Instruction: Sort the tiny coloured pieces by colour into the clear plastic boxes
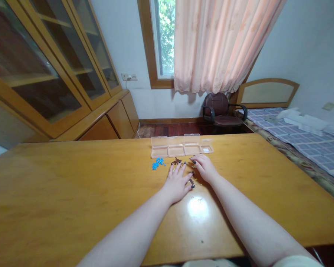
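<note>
My left hand lies flat on the wooden table, fingers stretched out toward a small cluster of dark brown beads. My right hand rests palm down beside it, fingers spread, touching the tabletop just below a clear plastic compartment box. A little pile of blue beads sits to the left of both hands. A few tiny dark pieces lie between the two hands. Neither hand holds anything that I can see.
A wooden cabinet with glass doors stands at the left. A dark armchair is beyond the table under a pink curtain. A bed with a patterned cover runs along the right side.
</note>
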The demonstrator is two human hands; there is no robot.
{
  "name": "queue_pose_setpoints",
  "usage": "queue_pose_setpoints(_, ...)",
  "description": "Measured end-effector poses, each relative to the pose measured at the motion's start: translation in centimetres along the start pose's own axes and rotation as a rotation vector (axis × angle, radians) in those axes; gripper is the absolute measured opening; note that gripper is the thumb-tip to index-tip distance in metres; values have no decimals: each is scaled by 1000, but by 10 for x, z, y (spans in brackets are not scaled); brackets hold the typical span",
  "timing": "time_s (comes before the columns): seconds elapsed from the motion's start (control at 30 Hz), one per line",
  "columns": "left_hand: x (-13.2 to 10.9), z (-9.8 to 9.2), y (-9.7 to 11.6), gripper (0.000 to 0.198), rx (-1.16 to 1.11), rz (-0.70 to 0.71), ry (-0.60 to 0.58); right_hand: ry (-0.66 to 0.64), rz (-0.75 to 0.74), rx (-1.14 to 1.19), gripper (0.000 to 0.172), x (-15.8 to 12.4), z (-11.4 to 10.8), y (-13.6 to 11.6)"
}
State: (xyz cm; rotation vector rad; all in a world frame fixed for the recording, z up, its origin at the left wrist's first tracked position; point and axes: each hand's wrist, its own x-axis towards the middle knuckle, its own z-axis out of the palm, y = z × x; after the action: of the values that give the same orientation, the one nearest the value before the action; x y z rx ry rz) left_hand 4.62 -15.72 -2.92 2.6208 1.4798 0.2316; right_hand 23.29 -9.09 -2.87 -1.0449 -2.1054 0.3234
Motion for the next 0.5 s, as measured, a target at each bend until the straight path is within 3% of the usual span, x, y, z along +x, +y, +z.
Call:
queue_pose_setpoints(0.2,0,4,-6,53,12,-32,19,0,-4,-7,27,-1,0,2)
queue_pose_setpoints(0.43,4,0,-21,58,46,-201,27,-4,9,-9,27,-1,1,2)
queue_pose_setpoints(0.5,4,-2,-18,59,40,-165,32,0,9,-8,28,-1,2,1)
